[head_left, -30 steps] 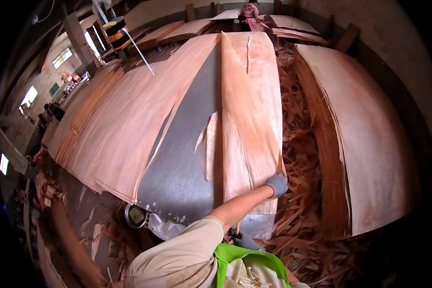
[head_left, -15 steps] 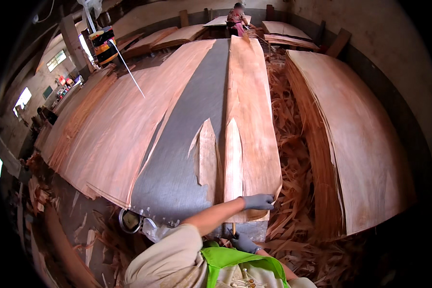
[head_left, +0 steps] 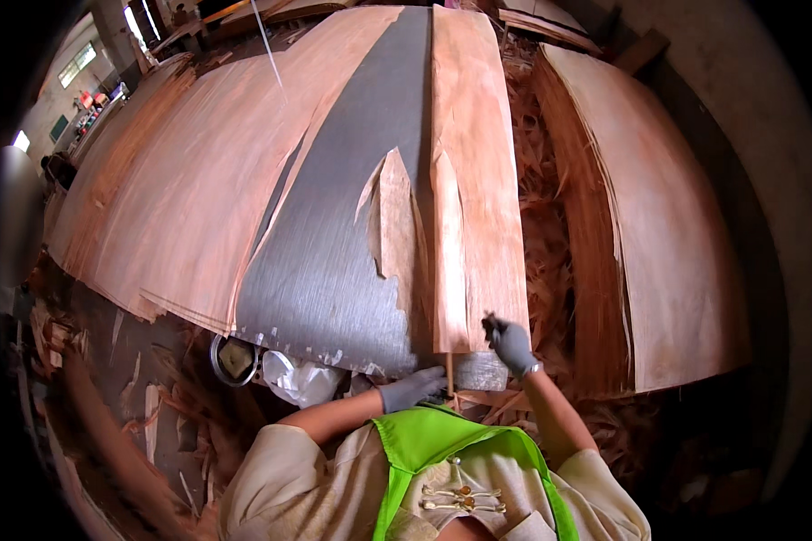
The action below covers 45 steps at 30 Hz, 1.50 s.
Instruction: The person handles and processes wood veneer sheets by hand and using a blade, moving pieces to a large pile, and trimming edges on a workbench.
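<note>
A long, narrow wood veneer sheet (head_left: 480, 198) lies in front of me on the dark grey worktop (head_left: 334, 270). My right hand (head_left: 514, 350), in a grey glove, is raised over its near right corner and closed around a small dark tool whose kind I cannot make out. By the near edge of the worktop is my left hand (head_left: 413, 389), also gloved, its fingers stretched out toward a thin wooden stick (head_left: 450, 374). That stick stands out from under the sheet's near end. A torn veneer piece (head_left: 395, 225) lies left of the sheet.
Stacked veneer sheets (head_left: 198, 180) spread to the left, and another tall veneer stack (head_left: 677, 234) stands at the right. Veneer scraps (head_left: 546, 252) fill the gap between. A white plastic bag (head_left: 299, 379) and a round metal container (head_left: 235, 361) sit below the near edge.
My left hand has left the sheet's right edge and come back to the near edge of the worktop. My right hand has risen from below, up and rightward. The view has tilted down.
</note>
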Motion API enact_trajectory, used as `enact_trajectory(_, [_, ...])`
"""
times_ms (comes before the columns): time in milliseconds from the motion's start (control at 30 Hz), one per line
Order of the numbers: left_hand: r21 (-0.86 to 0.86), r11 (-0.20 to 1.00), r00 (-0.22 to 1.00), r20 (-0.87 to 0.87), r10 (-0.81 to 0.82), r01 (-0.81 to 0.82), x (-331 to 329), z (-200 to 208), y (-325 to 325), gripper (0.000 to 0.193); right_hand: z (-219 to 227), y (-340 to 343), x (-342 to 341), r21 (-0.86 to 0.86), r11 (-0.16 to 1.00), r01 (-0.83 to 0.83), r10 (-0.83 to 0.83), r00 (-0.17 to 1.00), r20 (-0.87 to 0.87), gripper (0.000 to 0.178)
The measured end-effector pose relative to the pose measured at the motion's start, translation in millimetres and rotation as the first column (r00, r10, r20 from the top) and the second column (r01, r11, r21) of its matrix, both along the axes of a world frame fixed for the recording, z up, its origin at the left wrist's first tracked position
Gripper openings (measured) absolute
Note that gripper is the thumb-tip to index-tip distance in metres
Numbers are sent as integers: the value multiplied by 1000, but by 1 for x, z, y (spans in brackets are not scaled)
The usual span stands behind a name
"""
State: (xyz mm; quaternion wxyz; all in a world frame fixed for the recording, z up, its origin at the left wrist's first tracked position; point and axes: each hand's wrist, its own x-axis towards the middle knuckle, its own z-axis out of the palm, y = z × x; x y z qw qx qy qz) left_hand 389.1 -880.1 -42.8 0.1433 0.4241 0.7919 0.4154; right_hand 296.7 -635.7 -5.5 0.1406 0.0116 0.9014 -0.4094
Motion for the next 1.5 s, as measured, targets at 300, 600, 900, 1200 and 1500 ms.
enact_trajectory(300, [396, 913, 862, 424, -277, 99, -55, -65, 143, 28, -5, -11, -100, 75, 978, 195, -187, 977, -103, 38])
enact_trajectory(600, [123, 965, 853, 502, 140, -231, -34, 44, 13, 37, 84, 64, -100, 336, 873, 354, -222, 901, -372, 29])
enact_trajectory(900, [125, 931, 702, 693, 165, -343, -29, 3, 53, 32, 146, 135, -87, 39, 942, 333, -297, 883, -364, 16])
enact_trajectory(1200, [96, 993, 805, 593, -5, -64, 1, -54, 158, 32, 201, 232, -2, -378, 802, 463, -553, 815, -174, 26])
enact_trajectory(1500, [-94, 746, -397, 887, -238, -659, 55, -155, 256, 33, 235, 405, 102, -541, 702, 463, -579, 813, -55, 28])
